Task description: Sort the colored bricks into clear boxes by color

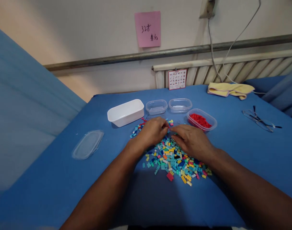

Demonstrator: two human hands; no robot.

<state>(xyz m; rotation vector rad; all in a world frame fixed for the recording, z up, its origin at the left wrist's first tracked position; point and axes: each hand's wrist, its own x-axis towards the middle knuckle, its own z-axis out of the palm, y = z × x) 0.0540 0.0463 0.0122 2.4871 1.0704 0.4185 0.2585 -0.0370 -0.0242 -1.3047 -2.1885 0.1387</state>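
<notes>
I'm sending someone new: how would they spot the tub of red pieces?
On the blue-covered table, find the pile of colourful bricks. Beyond it, past the right hand, sits a clear tub; unlike the two tubs left of it, it holds red pieces.

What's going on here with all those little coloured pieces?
Someone has both bare hands at a mixed pile of small plastic building bricks on a blue cloth. The left hand and right hand nearly meet over its far part; whether they pinch a brick is too small to tell. Red bricks fill much of a transparent tub beyond the right hand. Farther back stand two more transparent tubs and a white container.
</notes>
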